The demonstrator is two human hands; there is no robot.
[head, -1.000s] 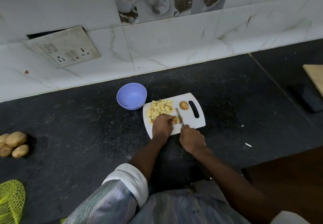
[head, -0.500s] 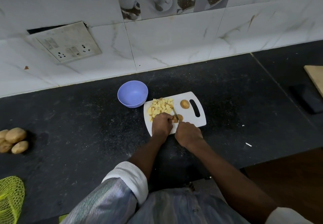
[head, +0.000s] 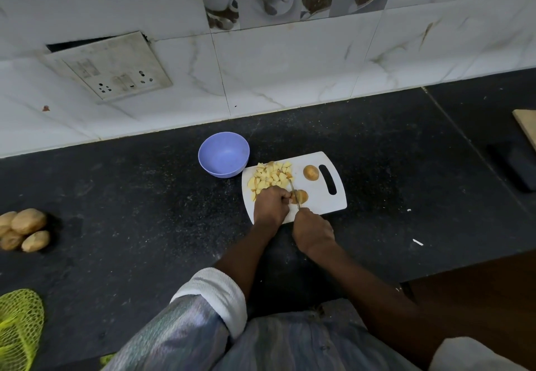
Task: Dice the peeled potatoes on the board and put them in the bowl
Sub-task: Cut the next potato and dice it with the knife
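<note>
A white cutting board [head: 329, 201] lies on the dark counter. A pile of yellow potato dice [head: 269, 176] covers its far left part. My left hand [head: 271, 205] holds a potato piece [head: 301, 196] steady on the board, fingers curled over it. My right hand [head: 311, 230] grips a knife [head: 293, 191] whose blade stands in that piece. Another potato piece [head: 311, 172] sits near the board's handle slot. The empty purple bowl [head: 224, 154] stands just beyond the board's left corner.
Several unpeeled potatoes [head: 24, 228] lie at the counter's left edge, with a yellow net bag [head: 17, 324] nearer to me. A dark object [head: 519, 167] and a wooden board [head: 526, 127] are at the far right. The tiled wall carries a socket plate [head: 110, 66].
The knife has shifted slightly along the potato piece between cuts. My left hand has stayed on the piece. The view has moved a little.
</note>
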